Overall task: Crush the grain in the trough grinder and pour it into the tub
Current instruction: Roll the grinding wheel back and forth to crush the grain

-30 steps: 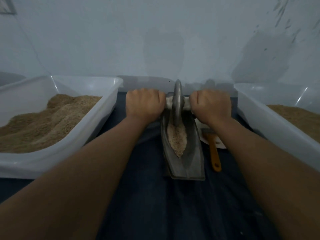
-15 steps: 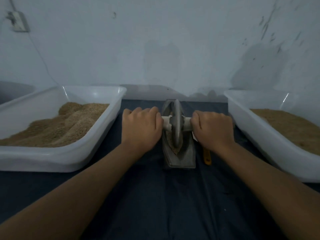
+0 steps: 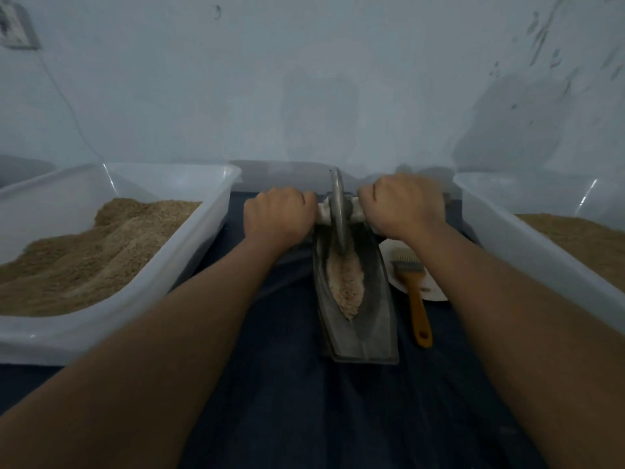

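While both arms reach forward over the dark blue cloth [image 3: 304, 418] covering the table, the left hand [image 3: 278, 220] and the right hand [image 3: 402, 204] each curl tightly round one end of the pale axle handle [image 3: 355, 213] that runs through the metal grinding wheel [image 3: 338, 211]. This disc stands upright on its edge at the far end of the boat-shaped metal trough grinder [image 3: 355, 336], which lies lengthwise between the arms. A narrow strip of pale crushed grain [image 3: 346, 286] lies along the bottom of the trough, on the near side of the wheel. Just right of the trough, a brush with an orange wooden handle [image 3: 414, 299] rests with its bristle end on a white plate [image 3: 429, 292]. On the left stands a translucent plastic tub [image 3: 189, 265] heaped with brown grain; a second tub [image 3: 507, 245] on the right also holds grain.
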Tool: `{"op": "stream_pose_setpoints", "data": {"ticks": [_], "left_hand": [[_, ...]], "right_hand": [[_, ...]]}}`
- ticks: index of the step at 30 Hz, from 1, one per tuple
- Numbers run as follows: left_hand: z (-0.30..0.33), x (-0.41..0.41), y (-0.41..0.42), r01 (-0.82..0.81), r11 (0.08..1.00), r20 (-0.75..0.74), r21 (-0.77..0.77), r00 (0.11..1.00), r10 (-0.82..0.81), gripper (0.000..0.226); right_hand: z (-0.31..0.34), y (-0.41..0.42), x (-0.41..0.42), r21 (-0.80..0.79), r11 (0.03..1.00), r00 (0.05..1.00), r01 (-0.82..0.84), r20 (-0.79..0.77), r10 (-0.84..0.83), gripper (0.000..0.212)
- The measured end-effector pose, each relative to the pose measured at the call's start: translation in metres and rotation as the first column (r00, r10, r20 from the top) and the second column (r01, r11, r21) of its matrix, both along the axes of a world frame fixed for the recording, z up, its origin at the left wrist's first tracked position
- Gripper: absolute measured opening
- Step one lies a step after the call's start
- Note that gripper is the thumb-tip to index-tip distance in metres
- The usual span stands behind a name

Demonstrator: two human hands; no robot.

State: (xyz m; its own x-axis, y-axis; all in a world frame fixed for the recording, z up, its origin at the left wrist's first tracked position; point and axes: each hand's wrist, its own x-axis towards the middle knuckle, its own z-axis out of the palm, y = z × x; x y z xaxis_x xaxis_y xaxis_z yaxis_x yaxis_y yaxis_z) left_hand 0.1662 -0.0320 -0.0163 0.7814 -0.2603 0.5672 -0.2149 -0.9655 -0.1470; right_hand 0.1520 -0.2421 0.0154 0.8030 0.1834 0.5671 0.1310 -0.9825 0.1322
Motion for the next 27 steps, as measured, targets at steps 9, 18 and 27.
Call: {"op": "stream_pose_setpoints", "data": {"ticks": [9, 18, 27], "left_hand": [[-0.003, -0.065, 0.0, 0.033, 0.999, 0.116, 0.03, 0.993, -0.036, 0.023], [-0.012, -0.119, 0.01, 0.152, 0.976, 0.274, -0.157, 0.956, -0.104, 0.031], [0.011, -0.022, -0.01, 0.011, 0.992, 0.085, 0.123, 0.996, -0.022, 0.021]], "right_hand": [[-0.03, -0.002, -0.063, 0.069, 0.997, 0.992, 0.038, 0.115, -0.045, 0.045], [-0.034, -0.006, -0.114, 0.07, 0.987, 0.941, -0.142, 0.318, 0.113, 0.036], [-0.026, -0.013, -0.019, 0.004, 0.998, 0.998, 0.068, 0.013, -0.068, 0.034]]}}
